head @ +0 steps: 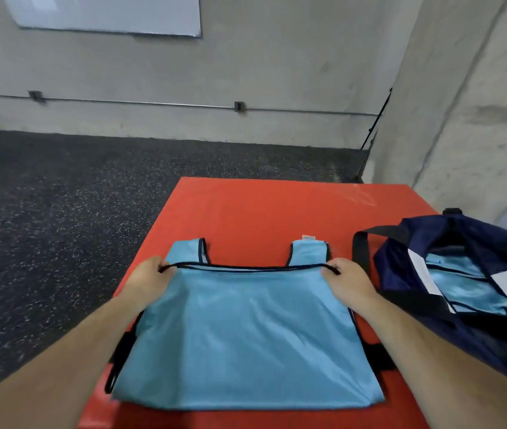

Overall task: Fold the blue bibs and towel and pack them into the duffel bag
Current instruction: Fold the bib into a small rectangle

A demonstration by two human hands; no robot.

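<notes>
A light blue bib with black trim lies on the red mat, its bottom half turned up over the top so the hem sits just below the two shoulder straps. My left hand pinches the left corner of that hem. My right hand pinches the right corner. To the right stands the open navy duffel bag, with light blue fabric lying inside it.
The red mat sits on dark speckled rubber floor. A concrete wall runs behind it and a concrete pillar stands at the right, close behind the bag. A black bag strap lies on the mat beside my right hand.
</notes>
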